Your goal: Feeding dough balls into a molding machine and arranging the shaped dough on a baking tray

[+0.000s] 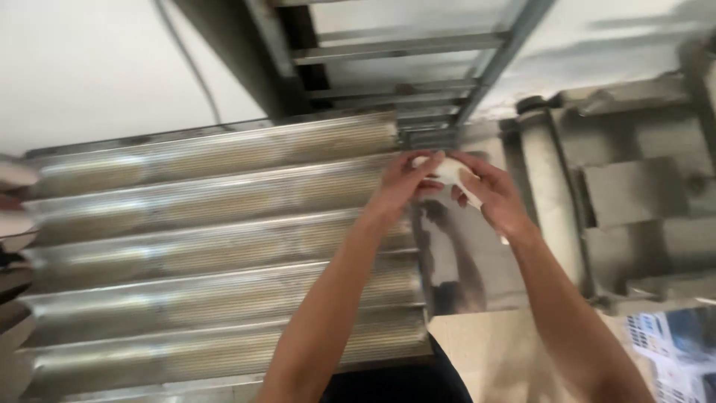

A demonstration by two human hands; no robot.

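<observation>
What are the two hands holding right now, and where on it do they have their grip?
Both the left hand and the right hand hold a small pale lump, fingertips pinching it from opposite sides, above the corrugated metal tray.

Both bare forearms reach away from the near edge and converge toward the far middle of the scene. The left hand comes in from the near left, wrist slightly bent, fingers curled inward with the fingertips pointing right. The right hand comes in from the near right — its back faces up, fingers bent and pointing left. The fingertips of the two hands meet, pinched together — thumbs tucked underneath, palms hidden.
</observation>
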